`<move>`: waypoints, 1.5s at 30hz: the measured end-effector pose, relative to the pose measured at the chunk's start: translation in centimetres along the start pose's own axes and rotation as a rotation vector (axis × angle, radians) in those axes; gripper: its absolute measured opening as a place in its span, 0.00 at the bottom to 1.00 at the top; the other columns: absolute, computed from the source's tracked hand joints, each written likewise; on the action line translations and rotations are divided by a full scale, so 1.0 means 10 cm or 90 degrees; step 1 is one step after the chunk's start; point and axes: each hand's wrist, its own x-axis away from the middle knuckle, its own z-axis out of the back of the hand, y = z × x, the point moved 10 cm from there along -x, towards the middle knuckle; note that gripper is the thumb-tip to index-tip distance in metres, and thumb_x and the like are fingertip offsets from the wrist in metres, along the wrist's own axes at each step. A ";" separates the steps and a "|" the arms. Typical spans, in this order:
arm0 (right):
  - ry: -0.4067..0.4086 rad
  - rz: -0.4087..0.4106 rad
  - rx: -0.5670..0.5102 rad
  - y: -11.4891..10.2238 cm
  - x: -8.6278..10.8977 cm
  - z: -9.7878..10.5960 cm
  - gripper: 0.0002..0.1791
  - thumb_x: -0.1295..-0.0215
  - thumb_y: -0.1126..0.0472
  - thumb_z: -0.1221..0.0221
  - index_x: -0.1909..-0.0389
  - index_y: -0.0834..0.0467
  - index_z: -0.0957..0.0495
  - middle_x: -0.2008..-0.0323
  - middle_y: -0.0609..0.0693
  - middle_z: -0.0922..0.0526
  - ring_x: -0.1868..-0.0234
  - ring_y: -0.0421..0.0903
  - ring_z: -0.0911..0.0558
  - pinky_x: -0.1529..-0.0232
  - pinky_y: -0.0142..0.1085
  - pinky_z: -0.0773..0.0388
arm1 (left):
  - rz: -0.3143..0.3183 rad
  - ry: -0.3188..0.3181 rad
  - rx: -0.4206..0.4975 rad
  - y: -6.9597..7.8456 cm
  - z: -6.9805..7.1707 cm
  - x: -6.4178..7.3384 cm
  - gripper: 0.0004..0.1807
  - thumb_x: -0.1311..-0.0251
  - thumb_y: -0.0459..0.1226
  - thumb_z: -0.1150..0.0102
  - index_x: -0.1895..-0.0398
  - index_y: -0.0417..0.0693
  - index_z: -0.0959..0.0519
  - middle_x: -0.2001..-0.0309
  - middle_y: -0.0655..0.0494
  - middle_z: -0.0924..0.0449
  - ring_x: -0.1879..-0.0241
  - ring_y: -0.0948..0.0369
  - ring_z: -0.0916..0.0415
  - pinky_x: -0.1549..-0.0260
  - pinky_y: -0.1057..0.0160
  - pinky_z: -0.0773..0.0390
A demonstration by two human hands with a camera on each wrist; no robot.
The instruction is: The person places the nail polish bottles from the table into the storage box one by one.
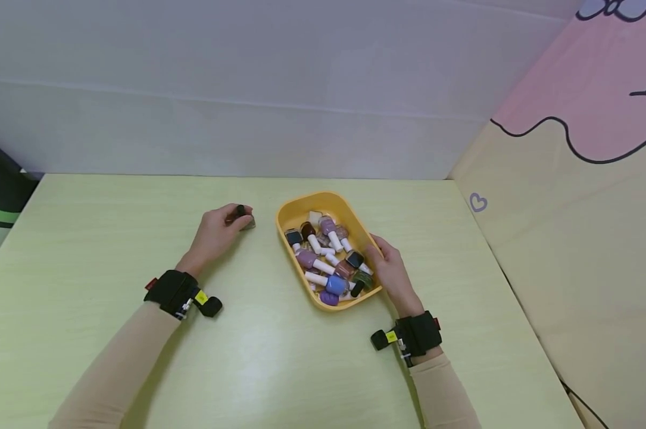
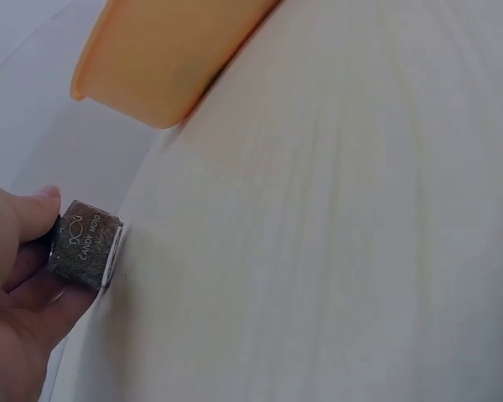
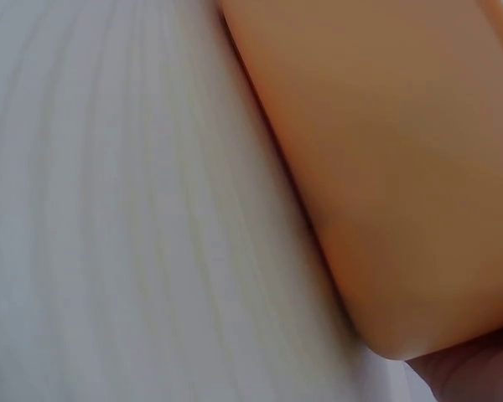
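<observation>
My left hand [image 1: 215, 232] pinches a small square nail polish bottle [image 2: 85, 243] between thumb and fingers, left of a yellow plastic bin. Dark and glittery, it has white lettering on its side; its black cap [image 1: 240, 210] shows in the head view. The bottle's base is close over the table. With its thumb at the rim, my right hand [image 1: 391, 271] grips the right side of the yellow bin [image 1: 301, 211]. Inside lie several nail polish bottles in a heap, among them a blue one [image 1: 336, 284] and a purple one [image 1: 306, 258], many with white caps.
The pale wood-grain table [image 1: 258, 357] carries the bin near its middle. A plain light curtain [image 1: 247, 137] hangs behind the back edge, and a printed cloth [image 1: 564, 238] runs along the right side. A dark object [image 1: 3, 179] stands beyond the left edge.
</observation>
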 end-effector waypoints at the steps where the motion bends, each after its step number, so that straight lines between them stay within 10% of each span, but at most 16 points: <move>1: -0.001 -0.002 0.000 0.00 0.00 0.00 0.24 0.17 0.60 0.54 0.26 0.64 0.32 0.29 0.64 0.29 0.28 0.57 0.30 0.25 0.53 0.35 | 0.003 0.001 0.002 -0.01 0.00 0.00 0.16 0.25 0.40 0.42 0.44 0.37 0.18 0.45 0.38 0.16 0.45 0.44 0.18 0.45 0.47 0.20; 13: -0.001 -0.016 -0.009 0.03 0.02 -0.01 0.24 0.17 0.61 0.53 0.26 0.64 0.32 0.28 0.63 0.29 0.28 0.57 0.30 0.25 0.51 0.36 | 0.082 0.046 0.104 -0.11 0.12 -0.02 0.20 0.24 0.44 0.44 0.40 0.39 0.20 0.41 0.40 0.18 0.43 0.53 0.23 0.56 0.80 0.27; 33: 0.004 0.005 -0.002 -0.02 0.00 0.01 0.24 0.17 0.61 0.54 0.27 0.64 0.32 0.29 0.64 0.28 0.29 0.57 0.29 0.28 0.52 0.34 | 0.050 0.033 0.175 0.52 0.20 -0.28 0.22 0.25 0.44 0.43 0.36 0.41 0.22 0.37 0.43 0.21 0.38 0.52 0.24 0.36 0.55 0.23; 45: 0.001 0.006 -0.003 -0.03 0.01 0.00 0.23 0.17 0.61 0.54 0.27 0.65 0.32 0.31 0.65 0.27 0.30 0.58 0.28 0.28 0.52 0.33 | 0.005 0.014 0.196 0.87 0.06 -0.36 0.18 0.26 0.41 0.41 0.40 0.40 0.19 0.41 0.43 0.18 0.41 0.53 0.21 0.40 0.61 0.21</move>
